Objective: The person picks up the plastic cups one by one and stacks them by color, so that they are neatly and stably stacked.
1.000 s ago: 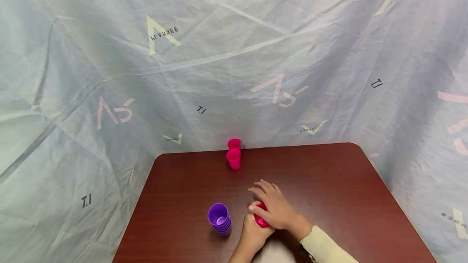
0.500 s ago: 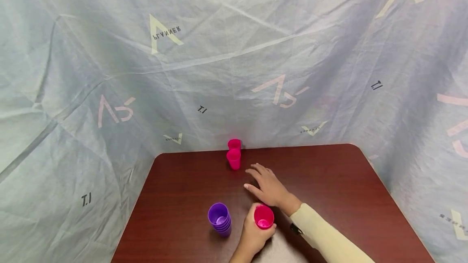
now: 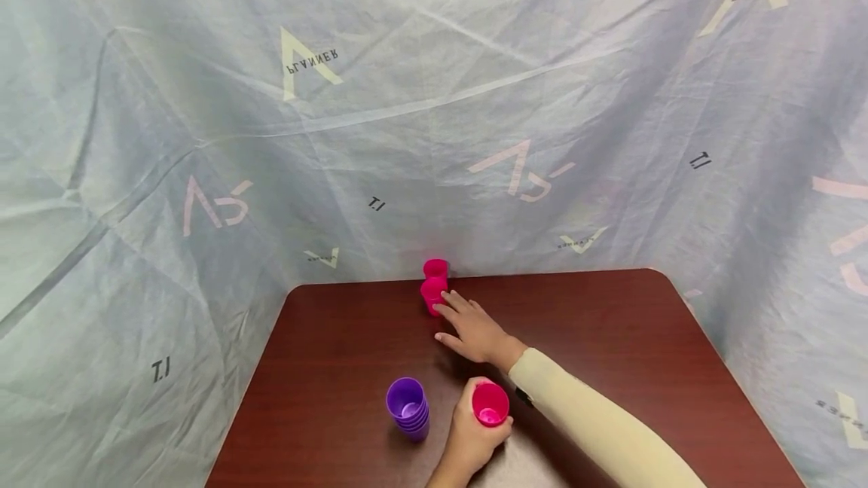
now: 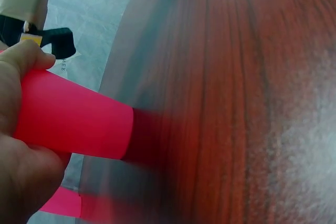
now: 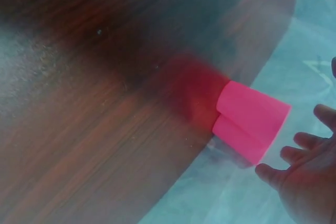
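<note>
Near the front of the table, my left hand [image 3: 468,431] grips a pink cup [image 3: 490,404] around its side, with the cup's mouth facing up. The left wrist view shows the thumb and palm against this cup [image 4: 79,116]. Farther back, my right hand [image 3: 478,331] reaches out with fingers spread, its fingertips overlapping the nearer of two pink cups [image 3: 430,294] in the head view. The right wrist view has a gap between that hand [image 5: 310,177] and the pair of cups [image 5: 254,109]. Behind the nearer one stands the other pink cup [image 3: 435,268].
A stack of purple cups [image 3: 407,409] stands upright to the left of my left hand. The brown wooden table [image 3: 325,367] ends at a grey printed cloth [image 3: 420,134] that hangs behind it and along both sides.
My right hand has come off the top of the held pink cup and moved back and left toward the two far cups. The left hand keeps its hold in nearly the same place.
</note>
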A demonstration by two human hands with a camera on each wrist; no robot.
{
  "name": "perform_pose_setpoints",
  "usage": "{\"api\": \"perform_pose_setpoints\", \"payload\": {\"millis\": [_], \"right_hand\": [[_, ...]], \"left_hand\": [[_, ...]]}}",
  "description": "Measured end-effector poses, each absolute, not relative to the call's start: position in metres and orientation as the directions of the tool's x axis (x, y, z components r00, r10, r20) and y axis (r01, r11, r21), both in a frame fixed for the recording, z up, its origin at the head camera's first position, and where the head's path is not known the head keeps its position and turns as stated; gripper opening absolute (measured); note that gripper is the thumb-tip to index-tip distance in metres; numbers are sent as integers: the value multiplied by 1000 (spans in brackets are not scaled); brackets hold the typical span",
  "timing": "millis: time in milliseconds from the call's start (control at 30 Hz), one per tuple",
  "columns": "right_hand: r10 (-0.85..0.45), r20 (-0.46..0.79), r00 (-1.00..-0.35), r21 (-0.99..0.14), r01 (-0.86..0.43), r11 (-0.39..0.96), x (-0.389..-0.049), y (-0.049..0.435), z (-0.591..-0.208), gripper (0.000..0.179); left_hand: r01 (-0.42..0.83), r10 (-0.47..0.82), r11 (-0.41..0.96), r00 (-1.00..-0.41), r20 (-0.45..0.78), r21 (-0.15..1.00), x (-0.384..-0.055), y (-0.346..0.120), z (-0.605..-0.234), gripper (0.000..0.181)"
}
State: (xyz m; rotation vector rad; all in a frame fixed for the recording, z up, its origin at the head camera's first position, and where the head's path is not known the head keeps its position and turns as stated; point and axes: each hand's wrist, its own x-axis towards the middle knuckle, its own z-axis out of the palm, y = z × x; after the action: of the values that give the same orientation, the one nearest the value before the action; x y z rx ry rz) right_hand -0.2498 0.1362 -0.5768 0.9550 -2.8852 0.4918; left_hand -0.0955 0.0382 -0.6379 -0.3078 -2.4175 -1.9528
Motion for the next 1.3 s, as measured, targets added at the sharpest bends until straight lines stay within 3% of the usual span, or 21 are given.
{"api": "perform_pose_setpoints", "payload": {"millis": [267,667,933,1300], "right_hand": [[-596,148,-789,-195,-614,765,-271,130,-584,66],[-597,248,-763,-122,-636,762,-289,127,-592,52],[-595,264,-759,-102,-636,765,-292,120,-592,44],[-566,379,-732,-31,-621,783,-292,115,-596,37]], "left_hand": [[169,141,195,-980,142,966,-95,39,-637,65],[178,122,187,-980,157,966,-94,40,-639,65],[183,125,201,-979,160,962,-94,40,-639,65],[169,127,188,-981,147,967,-96,40,-641,66]]}}
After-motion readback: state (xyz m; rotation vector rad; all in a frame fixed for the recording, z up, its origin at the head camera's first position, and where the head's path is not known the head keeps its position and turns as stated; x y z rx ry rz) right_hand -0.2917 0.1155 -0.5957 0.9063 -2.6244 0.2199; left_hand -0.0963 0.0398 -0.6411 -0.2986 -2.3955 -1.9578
